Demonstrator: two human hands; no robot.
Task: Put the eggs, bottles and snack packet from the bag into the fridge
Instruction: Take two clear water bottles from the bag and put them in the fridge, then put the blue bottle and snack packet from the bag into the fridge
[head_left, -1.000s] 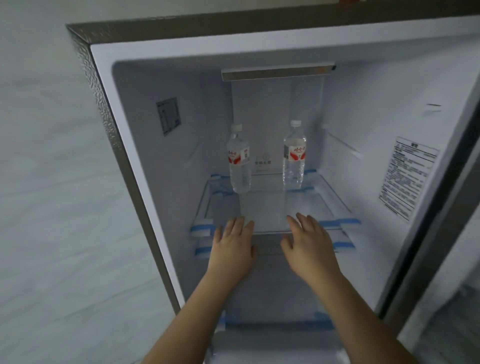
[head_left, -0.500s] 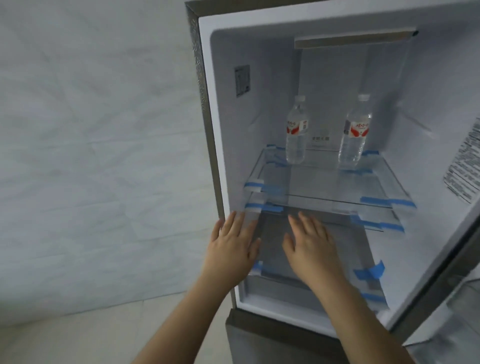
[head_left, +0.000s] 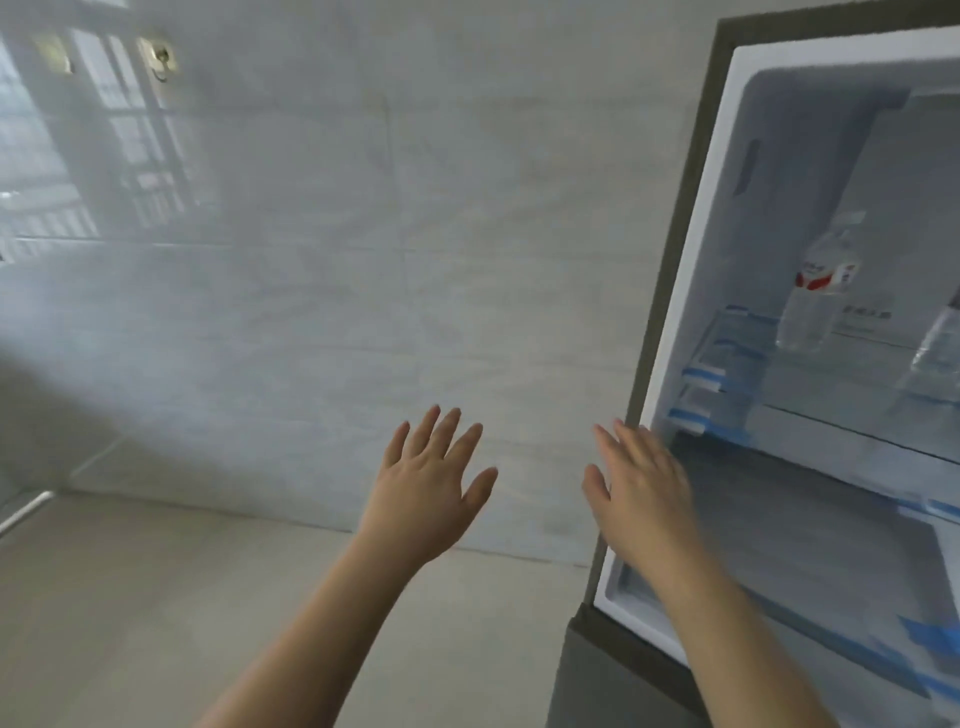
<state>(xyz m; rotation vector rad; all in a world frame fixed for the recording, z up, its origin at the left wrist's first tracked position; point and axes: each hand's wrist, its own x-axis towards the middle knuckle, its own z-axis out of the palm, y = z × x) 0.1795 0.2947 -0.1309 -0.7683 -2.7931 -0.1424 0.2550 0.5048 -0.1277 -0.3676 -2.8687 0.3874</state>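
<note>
Two bottles are standing on the upper glass shelf (head_left: 831, 384) inside the open fridge (head_left: 727, 218), which is filling the right side of the view: the nearer bottle (head_left: 815, 291), clear with a red and white label, is sitting toward the left of the shelf, and the second bottle (head_left: 940, 338) is showing only partly at the right edge of the view. Both are blurred and appearing tilted in the wide view. Neither hand is touching them. Blue tape strips (head_left: 698, 374) are sticking to the front corners of the shelves. Outward from the fridge, the right hand (head_left: 644, 483) is hovering in front of the fridge's left edge, fingers straight and close together, palm facing down and forward, holding nothing; whether it is touching the frame cannot be told. The left hand (head_left: 431, 488) is hanging well apart from the fridge, in front of the pale tiled wall (head_left: 363, 260), fingers spread wide and straight, thumb out, also holding nothing. Both forearms are reaching up from the bottom of the view, bare, roughly parallel, with a clear gap between the hands. Below them a light floor (head_left: 156, 597) is meeting the wall.
</note>
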